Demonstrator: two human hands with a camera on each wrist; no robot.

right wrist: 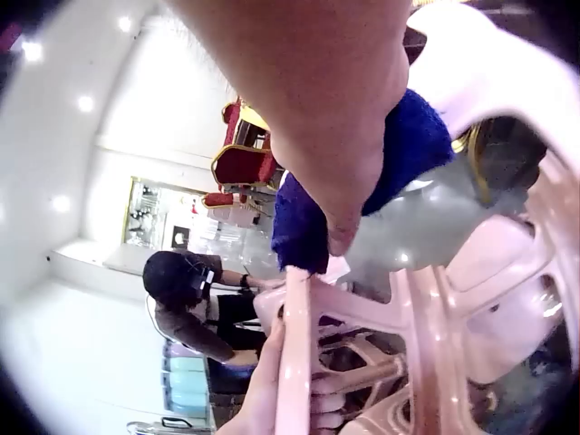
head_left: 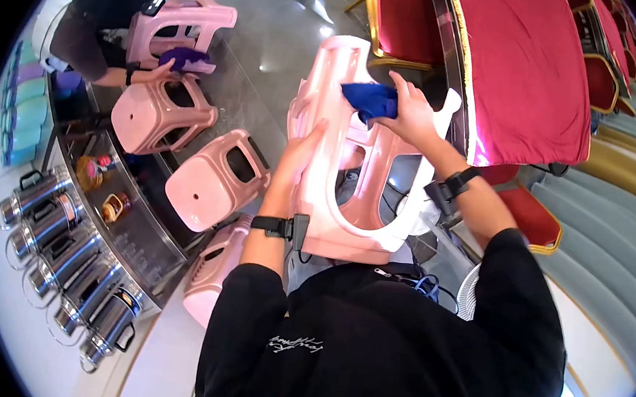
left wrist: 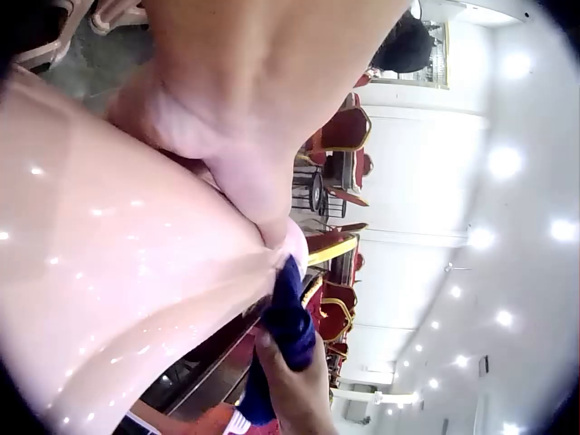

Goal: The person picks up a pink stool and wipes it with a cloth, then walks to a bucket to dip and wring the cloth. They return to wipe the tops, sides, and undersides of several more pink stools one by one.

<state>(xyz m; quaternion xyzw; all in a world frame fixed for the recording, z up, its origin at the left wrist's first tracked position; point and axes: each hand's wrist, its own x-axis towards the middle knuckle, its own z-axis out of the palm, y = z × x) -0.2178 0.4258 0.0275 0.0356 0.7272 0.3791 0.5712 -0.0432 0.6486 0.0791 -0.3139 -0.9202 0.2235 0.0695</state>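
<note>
A pink plastic stool is tipped over in front of my body, its legs pointing away from me. My left hand grips the stool's left side; in the right wrist view its fingers curl round the edge of a leg. My right hand holds a blue cloth over the stool's far end, between the legs. The cloth hangs bunched from that hand in the right wrist view, close to the tip of a leg.
Two pink stools stand to the left. Beyond them another person wipes a pink stool with a purple cloth. Metal flasks line the left. A red-covered table and red chairs lie to the right.
</note>
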